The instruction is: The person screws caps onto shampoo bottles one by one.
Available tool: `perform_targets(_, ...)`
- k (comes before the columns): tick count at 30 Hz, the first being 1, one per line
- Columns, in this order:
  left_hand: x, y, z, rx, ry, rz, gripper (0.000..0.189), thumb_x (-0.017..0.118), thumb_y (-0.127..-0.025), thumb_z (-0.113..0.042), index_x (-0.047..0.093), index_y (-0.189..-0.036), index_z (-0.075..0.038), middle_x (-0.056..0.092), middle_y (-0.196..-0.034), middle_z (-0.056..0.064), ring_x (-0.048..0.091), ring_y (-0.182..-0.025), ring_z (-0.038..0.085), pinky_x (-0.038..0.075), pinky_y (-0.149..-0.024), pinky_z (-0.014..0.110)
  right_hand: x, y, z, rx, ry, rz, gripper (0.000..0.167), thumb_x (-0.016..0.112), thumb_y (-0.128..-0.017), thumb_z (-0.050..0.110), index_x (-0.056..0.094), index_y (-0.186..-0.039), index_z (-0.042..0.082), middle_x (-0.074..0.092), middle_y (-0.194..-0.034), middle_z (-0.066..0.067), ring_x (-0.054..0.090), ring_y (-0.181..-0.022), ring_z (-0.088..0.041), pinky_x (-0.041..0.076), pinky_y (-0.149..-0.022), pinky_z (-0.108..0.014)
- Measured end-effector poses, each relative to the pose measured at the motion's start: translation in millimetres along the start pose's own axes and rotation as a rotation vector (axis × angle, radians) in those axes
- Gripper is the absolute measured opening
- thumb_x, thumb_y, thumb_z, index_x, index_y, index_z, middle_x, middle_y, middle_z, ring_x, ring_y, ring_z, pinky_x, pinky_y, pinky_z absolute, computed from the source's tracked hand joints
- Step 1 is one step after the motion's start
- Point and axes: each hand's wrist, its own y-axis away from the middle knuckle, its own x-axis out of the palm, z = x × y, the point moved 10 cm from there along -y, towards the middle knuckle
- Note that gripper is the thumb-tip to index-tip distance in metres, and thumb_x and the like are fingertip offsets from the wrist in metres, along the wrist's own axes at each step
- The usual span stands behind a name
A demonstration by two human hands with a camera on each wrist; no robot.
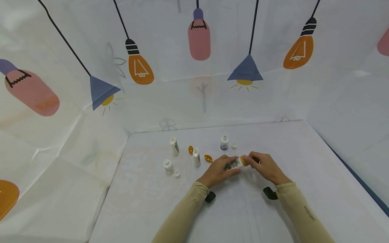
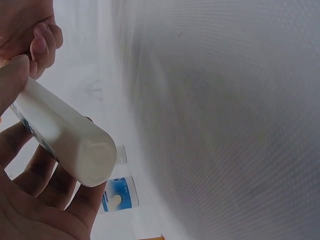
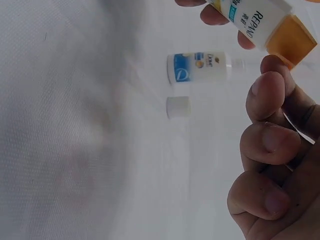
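Observation:
My left hand (image 1: 216,171) holds a white squeeze bottle (image 1: 233,164) with dark print, thumb on one side and fingers on the other. The bottle is tilted on its side, its orange cap (image 1: 244,161) towards my right hand (image 1: 268,168). The right fingertips pinch at that cap, with the other fingers curled in. In the left wrist view the rounded base of the bottle (image 2: 80,145) faces the camera. The right wrist view shows lettering on its front and the squared orange cap (image 3: 292,41) close to the fingertips.
Behind the hands stands a blue-and-white bottle (image 1: 224,143), uncapped, a white cap (image 1: 234,146) beside it. To the left are slim white bottles (image 1: 196,158) (image 1: 174,146), a rounder white bottle (image 1: 168,167), another white cap (image 1: 177,174) and two orange caps (image 1: 190,150) (image 1: 208,158).

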Motion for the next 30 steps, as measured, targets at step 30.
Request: perform_targets(30,-3.1,0.2,0.9,-0.011,-0.010,-0.005,0.060,0.064,-0.096,-0.053,0.057,-0.146,-0.021,0.061,-0.115,-0.004,0.053,-0.087,0.004,0.045,-0.072,0.016,-9.0,6.3,26.5,-0.281,-0.050,0.057,0.050,0.083,-0.086,0.014,0.064,-0.132,0.020,0.065,-0.123,0.008,0.058,-0.094,-0.016,0.047,-0.072,-0.035)
